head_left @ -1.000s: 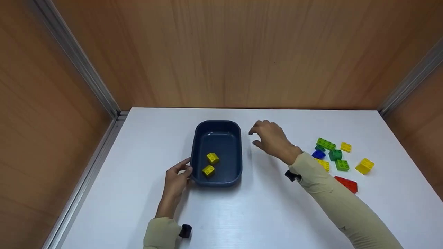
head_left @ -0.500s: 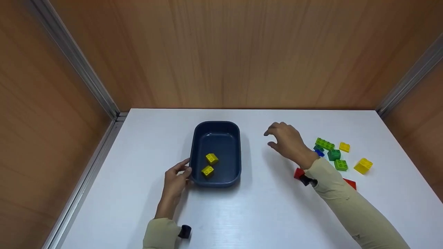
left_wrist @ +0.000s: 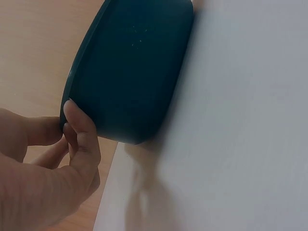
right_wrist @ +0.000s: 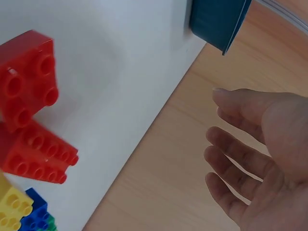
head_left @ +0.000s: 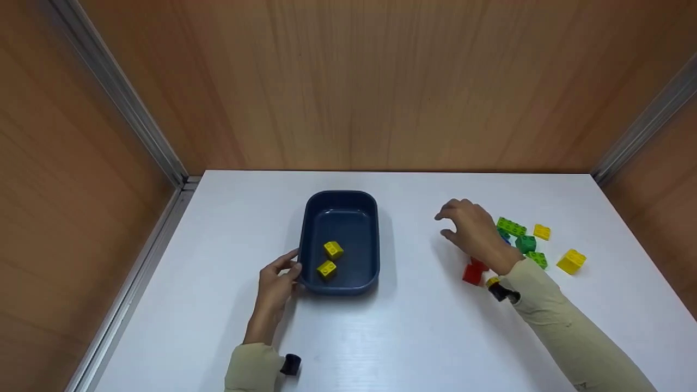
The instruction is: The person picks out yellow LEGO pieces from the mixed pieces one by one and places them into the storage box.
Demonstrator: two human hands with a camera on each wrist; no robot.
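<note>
My left hand grips the near left side of a dark blue tray. In the left wrist view, thumb and fingers pinch the tray's rim. Two yellow toy bricks, one just beyond the other, lie inside the tray. My right hand hovers right of the tray, holding nothing. Its fingers are spread and loosely bent in the right wrist view. Closest to it are a red square brick and a longer red brick, partly hidden by the hand in the head view.
Several bricks lie at the right: light green, dark green, yellow, a larger yellow block and a blue one. The right forearm covers part of the pile. Wooden panels border the white table.
My right hand has moved right, away from the tray and toward the bricks, uncovering red ones under its wrist. The left hand and tray stay put.
</note>
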